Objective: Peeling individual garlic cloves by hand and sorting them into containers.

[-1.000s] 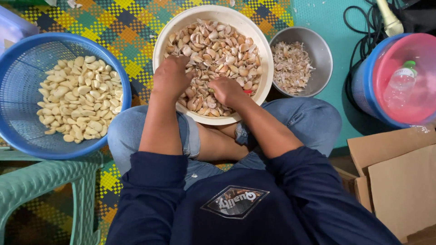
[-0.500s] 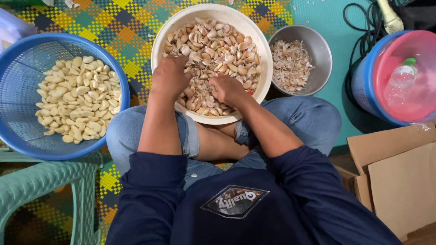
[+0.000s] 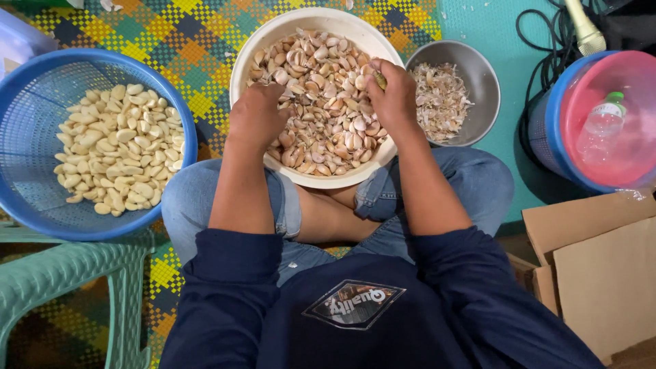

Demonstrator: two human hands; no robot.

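In the lap of the seated person, a cream bowl (image 3: 240, 68) is heaped with unpeeled garlic cloves (image 3: 324, 109), and both hands work in it. The left hand (image 3: 256, 117) lies knuckles-up on the pile, its fingers curled down among the cloves; whether they grip one cannot be told from here. The right hand (image 3: 395, 96) is at the bowl's right rim, fingers closed narrowly on what looks like a single clove (image 3: 380, 80). To the left, the blue basket (image 3: 27, 96) holds a fair layer of peeled cloves (image 3: 119, 147), and the steel bowl (image 3: 482, 82) to the right holds papery skins (image 3: 441, 99), so a good part seems done, though the cream bowl is still well filled and much appears left. Further right stands a pink tub (image 3: 615, 116) with a plastic bottle (image 3: 598, 126) in it; cardboard (image 3: 601, 266) lies near right, a green stool (image 3: 61, 280) near left. Nothing blocks either hand.
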